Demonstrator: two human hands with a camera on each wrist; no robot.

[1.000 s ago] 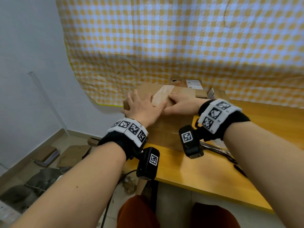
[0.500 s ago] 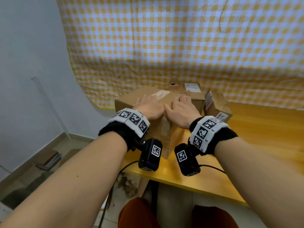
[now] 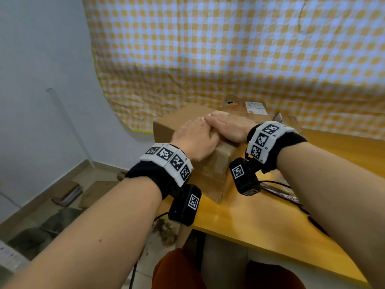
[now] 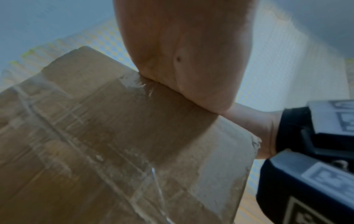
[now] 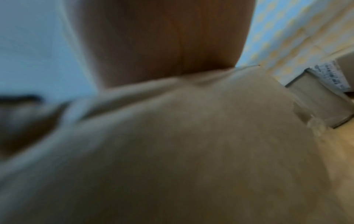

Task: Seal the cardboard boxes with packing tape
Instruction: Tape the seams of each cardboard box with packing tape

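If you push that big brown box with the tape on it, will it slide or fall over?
Probably slide: the cardboard box sits flat and broad on the smooth table. It looks stiff enough, since the left hand and right hand press on top without denting it.

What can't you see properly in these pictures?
- Top seam of the cardboard box: head view, covered by the left hand and right hand.
- Fingertips: both wrist views, hidden behind the palms.
- Box surface: right wrist view, blurred.
- Label on the box behind: head view, print too small.
- Tape roll: in no view.
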